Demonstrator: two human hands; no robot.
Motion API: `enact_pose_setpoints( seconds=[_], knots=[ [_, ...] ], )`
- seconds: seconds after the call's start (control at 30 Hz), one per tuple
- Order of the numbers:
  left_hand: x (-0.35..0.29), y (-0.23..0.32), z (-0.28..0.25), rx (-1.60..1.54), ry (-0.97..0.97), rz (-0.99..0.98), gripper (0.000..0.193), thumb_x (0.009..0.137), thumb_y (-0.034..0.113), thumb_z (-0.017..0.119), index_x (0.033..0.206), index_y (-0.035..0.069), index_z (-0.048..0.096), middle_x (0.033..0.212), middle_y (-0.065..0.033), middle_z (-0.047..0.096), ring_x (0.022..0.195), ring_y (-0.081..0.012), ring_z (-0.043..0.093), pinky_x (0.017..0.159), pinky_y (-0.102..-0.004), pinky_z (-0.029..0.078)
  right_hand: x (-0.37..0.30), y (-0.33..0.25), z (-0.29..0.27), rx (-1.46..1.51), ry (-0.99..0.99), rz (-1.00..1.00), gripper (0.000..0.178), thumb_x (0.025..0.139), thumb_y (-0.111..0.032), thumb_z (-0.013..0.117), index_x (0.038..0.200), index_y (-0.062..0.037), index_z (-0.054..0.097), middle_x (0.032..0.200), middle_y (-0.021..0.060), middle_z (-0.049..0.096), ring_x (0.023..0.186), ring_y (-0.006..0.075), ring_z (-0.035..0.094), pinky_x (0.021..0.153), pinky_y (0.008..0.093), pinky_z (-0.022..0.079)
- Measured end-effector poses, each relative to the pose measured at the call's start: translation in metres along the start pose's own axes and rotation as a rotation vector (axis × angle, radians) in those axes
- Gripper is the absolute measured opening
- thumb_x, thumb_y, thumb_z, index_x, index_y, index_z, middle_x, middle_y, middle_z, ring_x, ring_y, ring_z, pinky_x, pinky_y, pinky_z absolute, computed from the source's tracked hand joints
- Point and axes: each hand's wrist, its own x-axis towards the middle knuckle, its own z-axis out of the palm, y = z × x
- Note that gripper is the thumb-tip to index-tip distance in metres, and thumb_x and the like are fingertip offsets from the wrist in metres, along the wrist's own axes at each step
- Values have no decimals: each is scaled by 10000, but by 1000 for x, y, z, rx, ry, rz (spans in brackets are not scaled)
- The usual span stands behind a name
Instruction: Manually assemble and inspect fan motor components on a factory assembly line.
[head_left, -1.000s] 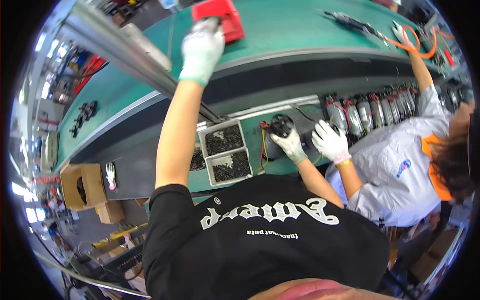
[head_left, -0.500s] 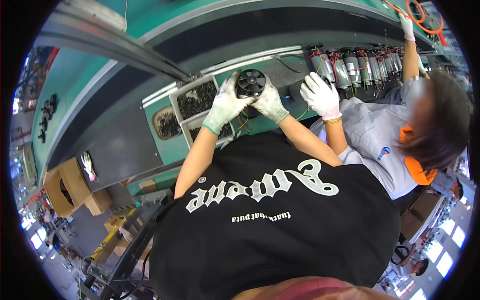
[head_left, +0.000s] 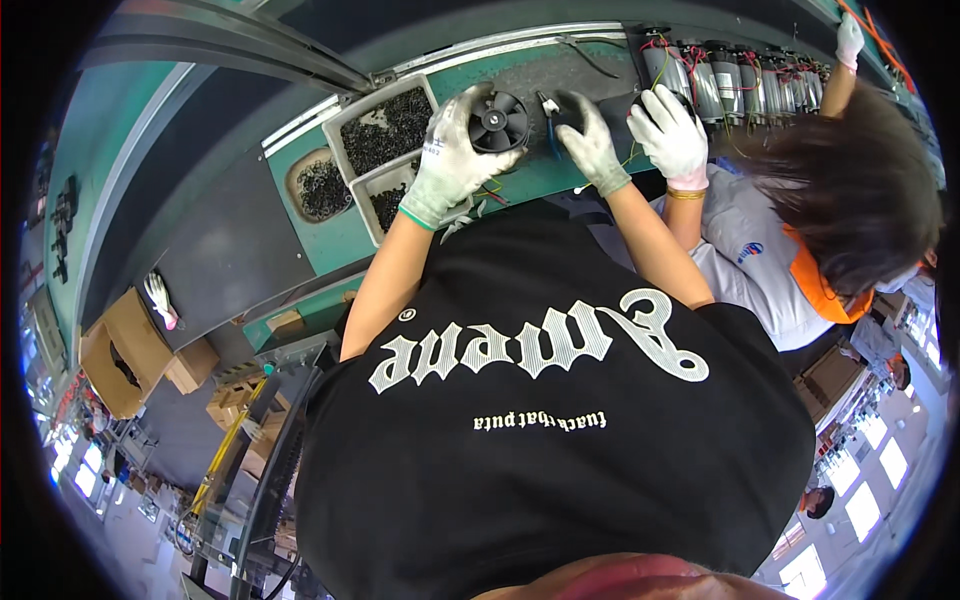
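Note:
My left hand (head_left: 455, 150), in a white glove with a green cuff, is closed on the rim of a round black fan (head_left: 486, 121) with several blades. Its bladed face is turned up. To the right of the fan, my gloved right hand (head_left: 597, 152) is off it, thumb and fingers apart and curved, with nothing in it. A slim hand tool with blue handles (head_left: 550, 118), perhaps pliers, stands between the fan and my right hand. Some coloured wires (head_left: 490, 190) show below my left hand; whatever they run to is hidden.
Grey bins (head_left: 347, 160) of small black parts stand left of my left hand, beside a shallow tray (head_left: 297, 185). A co-worker's gloved hand (head_left: 672, 138) works close on my right. Beyond it is a row of metal motors (head_left: 728, 82). A cardboard box (head_left: 130, 355) sits lower left.
My right hand has let go of the fan and moved right. The fan stays in my left hand, and the blue-handled tool now shows. The head view has shifted.

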Motion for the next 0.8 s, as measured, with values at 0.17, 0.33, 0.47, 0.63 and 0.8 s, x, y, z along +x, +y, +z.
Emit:
enact_pose_setpoints(
  seconds=[0.17,0.33,0.47,0.63,0.8],
  knots=[
    [-3,-7,-1,-41,-2,-23,882,636,363,889,1351,27,498,1273,-202,599,1184,-363,592,1016,-435,480,7,-9,39,-796,-114,445,657,815,-424,729,1282,-17,512,1318,221,515,1224,424,509,997,510,460],
    [2,1,-1,-52,-37,-35,883,625,370,895,1338,28,505,1256,-198,602,1159,-367,598,1005,-439,484,3,6,48,-905,-171,380,614,820,-401,727,1259,-26,517,1233,193,542,1131,390,549,919,519,498],
    [1,2,5,-4,-31,12,879,619,366,901,1329,28,508,1237,-194,606,1136,-369,604,991,-441,490,1,7,43,-830,-212,391,609,823,-384,714,1275,-29,513,1243,203,535,1150,398,534,935,532,483],
    [5,1,17,58,-19,84,869,627,369,899,1323,24,509,1224,-194,608,1119,-369,605,983,-437,492,-11,8,45,-753,-113,363,654,816,-367,695,1346,-45,485,1273,234,501,1201,434,484,1005,569,422],
    [38,5,29,174,-71,-66,887,659,425,864,1352,15,495,1260,-212,601,1173,-370,588,1013,-446,477,-35,4,47,-612,41,142,707,796,-372,704,1374,-46,459,1358,240,447,1227,445,455,1027,576,392]
  ],
)
